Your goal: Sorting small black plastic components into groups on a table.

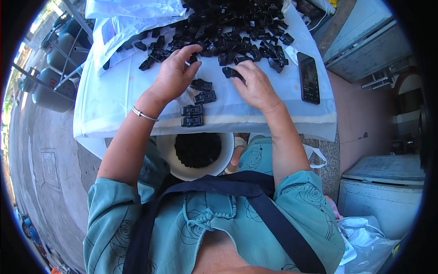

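Note:
Above the table, my right hand (255, 84) pinches a small black plastic clip (232, 73) between thumb and fingers. To its left, my left hand (175, 73) is at the near edge of a heap of similar black plastic clips (223, 34). Its thumb and index finger stand apart, and a black piece shows in the gap; a firm hold on it is not visible. Nearer to me, two clips lie side by side as a pair (192, 115). Just beyond them are two more separate clips, one (205, 97) close to the pair and another (201, 85) farther off.
White plastic sheeting (255, 116) covers the table. A phone (309, 77) lies at the right. Below the near edge, a white basin (166, 148) holds a mass of black pieces. Grey tanks (54, 89) stand left; a metal cabinet (378, 201) and plastic bags (367, 237) are right.

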Demonstrator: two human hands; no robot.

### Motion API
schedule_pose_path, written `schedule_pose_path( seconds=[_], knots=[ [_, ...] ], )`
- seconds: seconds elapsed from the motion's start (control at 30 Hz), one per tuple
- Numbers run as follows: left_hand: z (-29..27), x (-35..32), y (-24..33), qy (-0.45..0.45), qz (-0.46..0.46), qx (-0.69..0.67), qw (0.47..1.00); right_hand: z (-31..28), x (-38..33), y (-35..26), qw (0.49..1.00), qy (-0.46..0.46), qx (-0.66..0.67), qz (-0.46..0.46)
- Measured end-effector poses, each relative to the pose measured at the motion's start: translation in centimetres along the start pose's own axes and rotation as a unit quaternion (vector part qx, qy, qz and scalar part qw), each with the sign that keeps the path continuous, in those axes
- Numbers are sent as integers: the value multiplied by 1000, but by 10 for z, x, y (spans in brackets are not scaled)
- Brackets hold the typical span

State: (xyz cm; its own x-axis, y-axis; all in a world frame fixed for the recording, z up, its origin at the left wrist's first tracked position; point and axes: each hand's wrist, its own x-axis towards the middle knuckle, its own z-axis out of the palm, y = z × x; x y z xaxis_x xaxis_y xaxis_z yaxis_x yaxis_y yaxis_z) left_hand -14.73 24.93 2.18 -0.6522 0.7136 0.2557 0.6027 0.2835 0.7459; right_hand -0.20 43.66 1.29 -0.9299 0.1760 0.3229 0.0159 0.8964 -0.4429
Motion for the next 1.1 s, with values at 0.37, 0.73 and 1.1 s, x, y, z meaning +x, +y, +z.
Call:
schedule_pose_path(
  seconds=[0.37, 0.73, 1.1],
  knots=[
    [-7, -17, -20, -25, -2, 44, 999, 0, -1, -6, 999, 31, -5, -25],
    [0, -19, -13, -75, 14, -49, 996, 30, 14, -38, 979, 58, 95, -170],
    [-17, -6, -18, -29, 44, -17, 998, 39, -2, -39, 986, 69, -23, -150]
  ],
)
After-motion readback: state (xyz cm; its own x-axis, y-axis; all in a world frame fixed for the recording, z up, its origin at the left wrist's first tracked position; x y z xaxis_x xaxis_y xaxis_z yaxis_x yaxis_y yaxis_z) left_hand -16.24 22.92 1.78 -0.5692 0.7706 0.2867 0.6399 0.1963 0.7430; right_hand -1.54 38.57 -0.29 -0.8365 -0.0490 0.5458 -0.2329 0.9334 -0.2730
